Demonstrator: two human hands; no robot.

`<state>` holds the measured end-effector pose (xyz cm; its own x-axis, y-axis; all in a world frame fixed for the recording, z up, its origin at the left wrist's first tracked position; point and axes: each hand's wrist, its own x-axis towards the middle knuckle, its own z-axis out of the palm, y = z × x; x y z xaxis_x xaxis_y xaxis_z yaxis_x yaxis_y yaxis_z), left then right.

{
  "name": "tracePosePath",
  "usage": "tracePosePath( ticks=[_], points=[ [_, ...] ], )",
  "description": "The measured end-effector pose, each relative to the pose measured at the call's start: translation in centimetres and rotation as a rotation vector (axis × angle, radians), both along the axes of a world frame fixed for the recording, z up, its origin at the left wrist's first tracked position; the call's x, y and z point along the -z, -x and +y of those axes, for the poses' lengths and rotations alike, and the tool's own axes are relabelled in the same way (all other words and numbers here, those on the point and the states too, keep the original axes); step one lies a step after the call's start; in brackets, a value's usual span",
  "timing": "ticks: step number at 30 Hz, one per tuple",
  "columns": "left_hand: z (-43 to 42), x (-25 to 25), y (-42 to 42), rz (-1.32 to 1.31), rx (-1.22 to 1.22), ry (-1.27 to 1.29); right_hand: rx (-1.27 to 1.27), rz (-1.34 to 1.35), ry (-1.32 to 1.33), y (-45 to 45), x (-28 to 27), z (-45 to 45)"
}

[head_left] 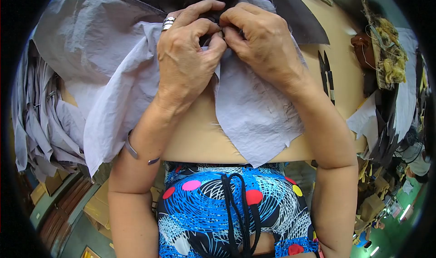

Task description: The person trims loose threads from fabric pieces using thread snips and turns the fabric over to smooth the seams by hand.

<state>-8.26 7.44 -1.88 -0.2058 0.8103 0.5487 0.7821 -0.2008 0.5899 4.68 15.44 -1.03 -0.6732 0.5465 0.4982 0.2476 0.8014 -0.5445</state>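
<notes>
With narrow grips, the left hand (188,46) and right hand (261,42) pinch the grey cloth (259,121), probably at its edge, over the table (195,140). 1 slim black tool (330,80) lies near the right forearm (320,117).

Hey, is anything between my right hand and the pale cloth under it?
Nothing visible: the right hand is over the pale cloth, fingertips at its upper part. The dark pointed tool lies aside, right of the wrist.
</notes>
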Motion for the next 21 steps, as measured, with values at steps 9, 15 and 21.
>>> tracePosePath(
  ticks=[9, 15, 21],
  points=[
    [-0.10, -0.38, -0.40, -0.036, -0.047, 0.037, 0.081, -0.053, 0.371, -0.39, -0.41, 0.61],
    [-0.15, -0.50, -0.29, -0.011, -0.046, 0.043, 0.117, -0.096, 0.319, -0.14, -0.24, 0.37],
    [-0.41, -0.71, -0.24, 0.021, -0.052, 0.119, 0.122, -0.064, 0.240, -0.12, -0.29, 0.38]
  ],
)
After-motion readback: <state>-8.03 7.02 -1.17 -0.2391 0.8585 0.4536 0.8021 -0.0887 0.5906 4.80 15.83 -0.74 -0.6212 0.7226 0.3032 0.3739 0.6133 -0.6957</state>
